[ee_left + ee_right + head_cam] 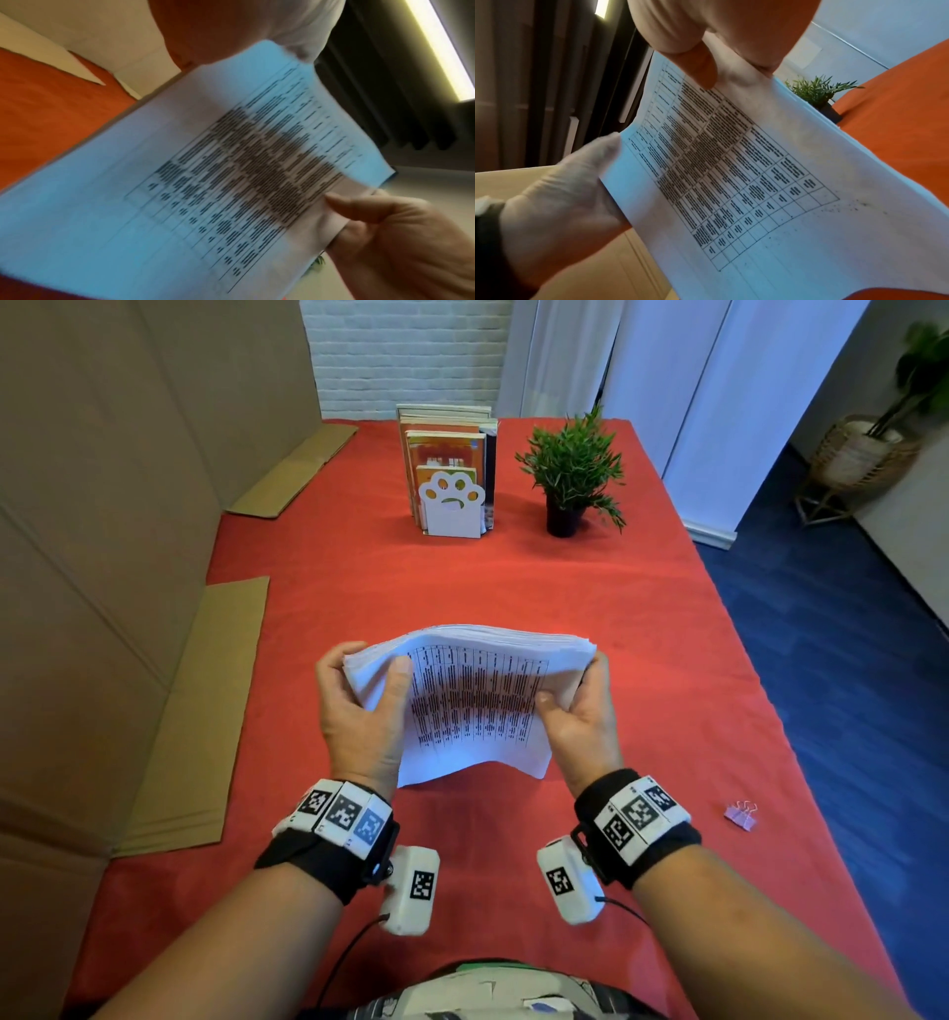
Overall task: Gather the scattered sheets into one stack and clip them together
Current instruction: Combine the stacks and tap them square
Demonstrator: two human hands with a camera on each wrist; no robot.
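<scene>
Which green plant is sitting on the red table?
The small plant in the black pot, beside the books. The other plant stands on the floor.

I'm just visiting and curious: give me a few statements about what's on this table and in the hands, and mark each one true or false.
1. Both hands hold the stack of sheets, the left hand at one side and the right hand at the other. True.
2. The binder clip is already on the stack. False: it lies on the red tablecloth, apart.
3. The top sheet is blank. False: it shows a printed table.
4. A potted plant stands beside the books. True.
</scene>
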